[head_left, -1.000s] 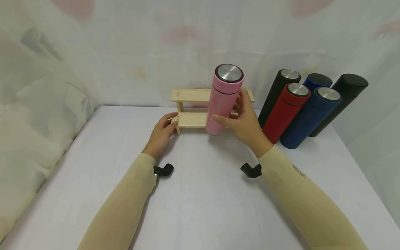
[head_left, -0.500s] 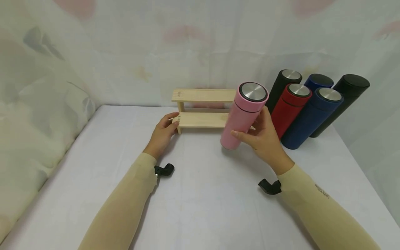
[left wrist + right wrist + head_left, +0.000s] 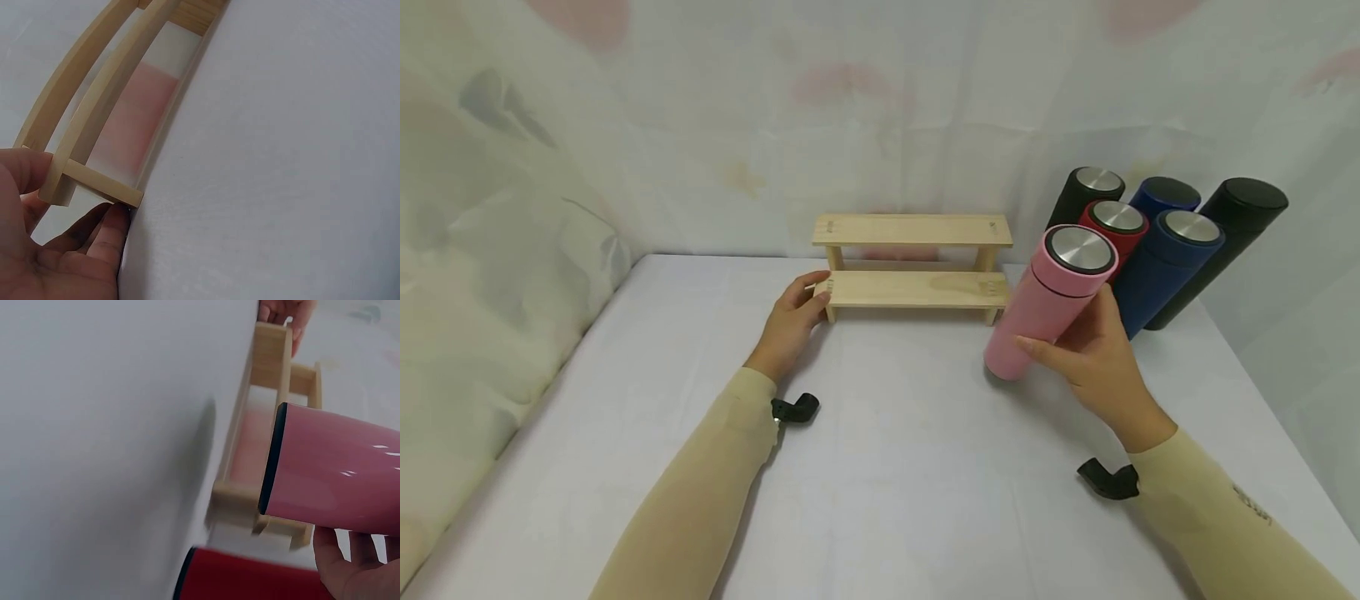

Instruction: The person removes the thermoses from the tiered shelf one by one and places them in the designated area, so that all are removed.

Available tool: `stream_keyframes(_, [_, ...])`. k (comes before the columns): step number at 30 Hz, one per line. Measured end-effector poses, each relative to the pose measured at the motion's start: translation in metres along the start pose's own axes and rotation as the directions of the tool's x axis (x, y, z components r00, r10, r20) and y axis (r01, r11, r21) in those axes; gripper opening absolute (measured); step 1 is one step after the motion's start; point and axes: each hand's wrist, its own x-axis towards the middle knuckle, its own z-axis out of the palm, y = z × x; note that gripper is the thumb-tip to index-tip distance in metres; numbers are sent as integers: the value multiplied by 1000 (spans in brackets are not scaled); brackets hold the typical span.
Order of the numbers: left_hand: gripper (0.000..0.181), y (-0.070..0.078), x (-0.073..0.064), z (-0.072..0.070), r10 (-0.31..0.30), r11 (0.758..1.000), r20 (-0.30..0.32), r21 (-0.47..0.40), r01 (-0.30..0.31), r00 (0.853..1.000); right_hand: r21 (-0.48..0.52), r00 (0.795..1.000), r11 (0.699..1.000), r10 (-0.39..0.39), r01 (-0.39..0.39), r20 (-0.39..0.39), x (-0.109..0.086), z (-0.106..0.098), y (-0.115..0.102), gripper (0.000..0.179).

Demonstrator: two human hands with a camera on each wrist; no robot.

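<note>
My right hand (image 3: pixel 1086 358) grips a pink thermos bottle (image 3: pixel 1037 308) with a steel-topped lid. It tilts a little to the right, and in the right wrist view its dark-rimmed base (image 3: pixel 272 459) hangs clear of the table. The left hand (image 3: pixel 790 312) holds the left end of a two-step wooden rack (image 3: pixel 917 287). In the left wrist view its thumb lies on the end of a board (image 3: pixel 94 112), while other fingers (image 3: pixel 112 231) reach the leg below. The pink bottle overlaps a red thermos (image 3: pixel 1120 229) in the head view.
Behind and right of the pink bottle stand a black thermos (image 3: pixel 1078 196), a blue thermos (image 3: pixel 1172 258), a darker blue one (image 3: pixel 1165 196) and a tall black one (image 3: pixel 1240 212). A white cloth covers the table (image 3: pixel 887 467). Fabric (image 3: pixel 737 125) hangs behind.
The right hand has carried the pink thermos from in front of the rack rightward and nearer to me, beside the other bottles. The left hand and rack have stayed put.
</note>
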Motion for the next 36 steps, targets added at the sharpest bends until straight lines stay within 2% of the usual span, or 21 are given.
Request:
stream_keyframes(6, [45, -1, 0, -1, -7, 1000, -1, 0, 7, 1000, -127, 997, 991, 40, -48, -68, -14, -22, -1, 91])
stream_keyframes(13, [45, 0, -2, -1, -10, 1000, 11, -2, 10, 1000, -243, 987, 961, 109, -136, -120, -25, -37, -7, 92])
stream_keyframes(16, [45, 1, -3, 0, -7, 1000, 11, -8, 7, 1000, -287, 982, 943, 131, -166, -138, -28, -42, -7, 91])
stream_keyframes(21, [47, 2, -3, 1, -13, 1000, 11, -11, 13, 1000, -395, 977, 896, 155, -202, -150, -33, -48, -3, 91])
stream_keyframes(24, [48, 1, -3, 1, -17, 1000, 12, -11, 17, 1000, -415, 977, 886, 162, -207, -141, -35, -50, 2, 91])
stream_keyframes(36, [46, 0, -1, 0, -1, 1000, 13, -5, 1, 1000, -372, 977, 906, 166, -203, -131, -35, -53, 5, 95])
